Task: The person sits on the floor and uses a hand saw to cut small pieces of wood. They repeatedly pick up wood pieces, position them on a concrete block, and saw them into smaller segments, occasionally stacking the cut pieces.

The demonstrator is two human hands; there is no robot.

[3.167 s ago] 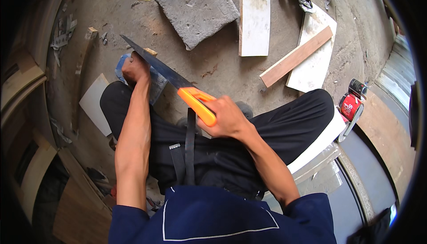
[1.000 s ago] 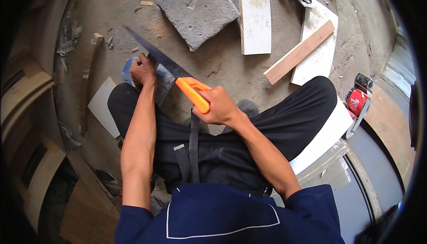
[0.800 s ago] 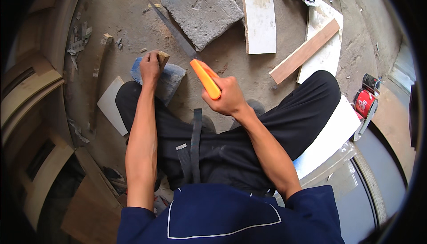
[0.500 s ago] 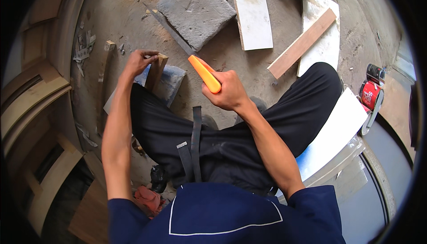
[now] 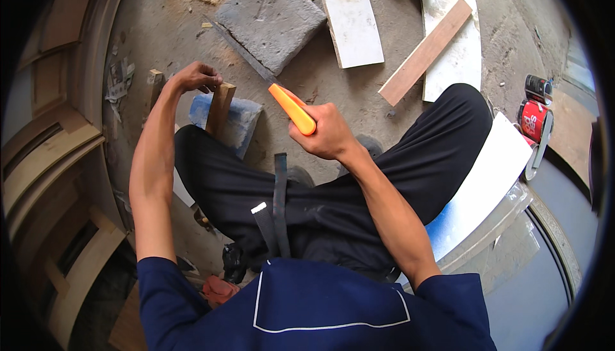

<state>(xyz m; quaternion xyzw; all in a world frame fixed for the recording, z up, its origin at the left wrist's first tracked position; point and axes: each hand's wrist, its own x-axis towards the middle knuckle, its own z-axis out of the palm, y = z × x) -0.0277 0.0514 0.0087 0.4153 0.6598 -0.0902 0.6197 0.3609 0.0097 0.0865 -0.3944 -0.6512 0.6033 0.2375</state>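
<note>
My right hand (image 5: 327,132) is wrapped round the orange handle of a handsaw (image 5: 291,109). Its thin dark blade slants far left, along the near left edge of a rough grey concrete slab (image 5: 269,21). My left hand (image 5: 195,77) has bent fingers drawn together beside the top end of a narrow wooden block (image 5: 220,111). The fingertips look close to that end or touching it; what they pinch, if anything, is hidden. The block stands tilted by my left knee, against a blue-and-white piece (image 5: 242,119).
White boards (image 5: 351,21) lie beyond the slab, and a brown wooden strip (image 5: 426,50) crosses one at far right. Red and dark cans (image 5: 535,119) stand right of my knee. A white panel (image 5: 480,184) lies below them. Wooden frames (image 5: 48,139) line the left side.
My left hand has shifted slightly left and up from the block's top, its fingers less spread over it. The view has moved a little; the saw stays in my right hand.
</note>
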